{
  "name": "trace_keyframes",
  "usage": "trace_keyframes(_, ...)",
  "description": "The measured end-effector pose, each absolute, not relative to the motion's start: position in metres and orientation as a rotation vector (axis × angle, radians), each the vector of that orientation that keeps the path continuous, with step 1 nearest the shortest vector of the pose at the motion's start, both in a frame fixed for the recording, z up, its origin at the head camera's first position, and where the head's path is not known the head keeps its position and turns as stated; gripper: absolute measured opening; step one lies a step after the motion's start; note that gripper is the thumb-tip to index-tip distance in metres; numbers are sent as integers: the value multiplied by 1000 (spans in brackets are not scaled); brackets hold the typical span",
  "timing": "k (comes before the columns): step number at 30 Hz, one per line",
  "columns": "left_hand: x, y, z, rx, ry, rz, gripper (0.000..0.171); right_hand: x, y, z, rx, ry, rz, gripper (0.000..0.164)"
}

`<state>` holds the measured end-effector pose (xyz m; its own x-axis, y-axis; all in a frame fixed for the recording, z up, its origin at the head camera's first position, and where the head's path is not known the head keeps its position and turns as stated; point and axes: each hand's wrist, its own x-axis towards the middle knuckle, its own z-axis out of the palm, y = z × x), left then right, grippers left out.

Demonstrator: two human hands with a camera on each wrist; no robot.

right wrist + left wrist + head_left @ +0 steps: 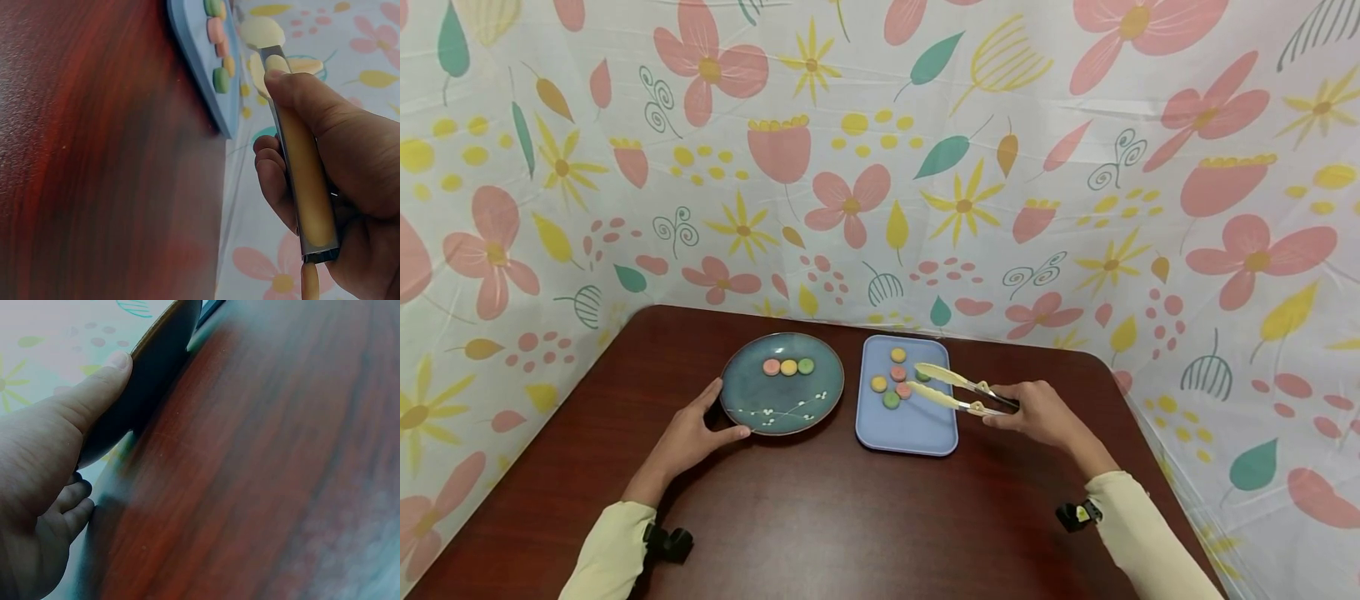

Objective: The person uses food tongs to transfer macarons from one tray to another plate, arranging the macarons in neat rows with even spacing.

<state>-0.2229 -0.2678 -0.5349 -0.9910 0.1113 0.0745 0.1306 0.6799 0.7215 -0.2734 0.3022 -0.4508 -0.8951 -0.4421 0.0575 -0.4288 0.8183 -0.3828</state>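
Observation:
My left hand (688,433) grips the near left rim of a round blue-green plate (752,400) with painted white blossoms. In the left wrist view the thumb (103,384) lies against the plate's edge (156,375), and the other fingers are partly hidden. A pink, a yellow and a green macaron (806,366) sit in a row on the plate. My right hand (1037,412) holds tongs (955,390) with cream tips and metal arms. The tips are spread apart over the right side of a blue tray (902,433), around a green macaron (922,375). Several macarons (891,400) lie on the tray.
The dark reddish-brown table (835,517) has its back edge close to a flower-printed cloth (850,167), which hangs behind and on both sides. Plate and tray stand side by side near the back, a narrow gap between them.

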Motion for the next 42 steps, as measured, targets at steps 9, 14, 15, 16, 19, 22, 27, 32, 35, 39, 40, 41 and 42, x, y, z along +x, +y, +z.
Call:
trace_keyframes(9, -223, -268, -535, -202, -2861, -1230, 119, -273, 302, -459, -688, 2947, -625, 55)
trace_keyframes(14, -223, -269, -535, -201, -2860, -1233, 119, -275, 302, -465, -691, 2933, -630, 57)
trace_keyframes(15, -223, -269, -535, -201, -2860, -1232, 119, -275, 302, -466, -687, 2933, -630, 57)
trace_keyframes(16, -223, -269, -535, -201, -2859, -1233, 119, -275, 301, -467, -680, 2934, -632, 57)
trace_keyframes(19, -224, -269, -535, -200, -2859, -1233, 119, -276, 300, -469, -674, 2936, -623, 56)
trace_keyframes(22, -224, -269, -535, -200, -2860, -1234, 119, -276, 298, -470, -678, 2947, -605, 54)
trace_keyframes(27, -224, -269, -535, -202, -2860, -1242, 120, -277, 295, -471, -685, 2935, -590, 55)
trace_keyframes(32, -223, -269, -535, -205, -2859, -1243, 119, -278, 294, -471, -680, 2925, -571, 57)
trace_keyframes(35, -223, -268, -534, -207, -2859, -1238, 119, -279, 293, -471, -674, 2924, -562, 57)
trace_keyframes(39, -223, -268, -533, -202, -2860, -1243, 119, -280, 291, -472, -663, 2920, -563, 56)
trace_keyframes(40, -222, -268, -533, -201, -2861, -1245, 119, -280, 291, -472, -661, 2918, -561, 56)
trace_keyframes(41, -222, -268, -533, -200, -2861, -1245, 119, -280, 291, -471, -658, 2914, -561, 56)
trace_keyframes(42, -222, -268, -533, -199, -2861, -1247, 119, -280, 290, -471, -655, 2911, -561, 56)
